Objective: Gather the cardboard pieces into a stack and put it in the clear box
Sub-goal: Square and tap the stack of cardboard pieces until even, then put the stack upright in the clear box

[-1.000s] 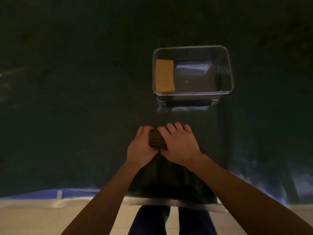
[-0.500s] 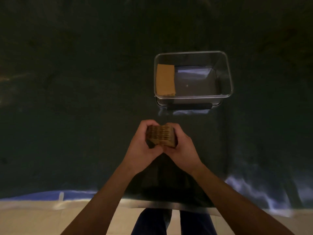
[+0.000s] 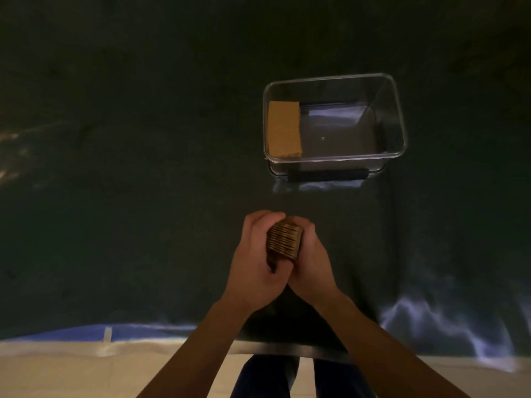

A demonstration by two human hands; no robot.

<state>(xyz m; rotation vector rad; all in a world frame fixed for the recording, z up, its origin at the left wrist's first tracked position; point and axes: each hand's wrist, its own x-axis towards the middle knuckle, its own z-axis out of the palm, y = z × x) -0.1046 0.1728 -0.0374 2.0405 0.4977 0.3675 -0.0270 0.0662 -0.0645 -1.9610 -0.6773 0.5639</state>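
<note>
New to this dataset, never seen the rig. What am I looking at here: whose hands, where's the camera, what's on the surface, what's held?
No robot here: a person works bare-handed, and the single camera sits on their head, looking forward and down. The left hand and right hand together clasp a stack of cardboard pieces, its ribbed edges facing up. Beyond it, on the dark cloth covering the surface, stands the clear box, with a tan cardboard piece already inside at its left end. The person's legs show at the bottom.
</note>
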